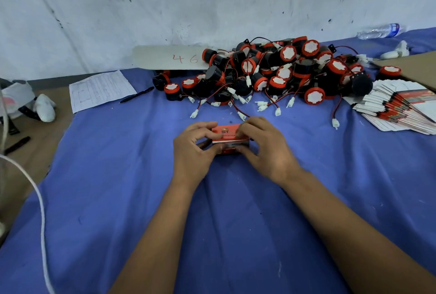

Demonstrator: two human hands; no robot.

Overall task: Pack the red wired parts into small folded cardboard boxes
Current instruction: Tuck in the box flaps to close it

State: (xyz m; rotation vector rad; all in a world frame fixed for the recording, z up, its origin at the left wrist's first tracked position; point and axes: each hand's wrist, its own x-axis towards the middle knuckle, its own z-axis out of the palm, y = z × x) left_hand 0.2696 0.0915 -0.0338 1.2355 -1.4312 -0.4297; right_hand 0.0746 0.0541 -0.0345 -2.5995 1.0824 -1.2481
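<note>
My left hand [194,146] and right hand [264,145] pinch red cardboard box [227,137] mid-cloth, near buzzer pile [271,72] at far edge. Risk: squeezing hard buckles flap, box springs open.

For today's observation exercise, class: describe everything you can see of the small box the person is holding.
The small box is printed cardboard: red on top with dark lettering, a white band and more red below. It sits low over the blue cloth, in front of the pile of red wired parts. The left hand and right hand grip it from either side, fingers curled over its top. Whether it is closed cannot be told.
</note>
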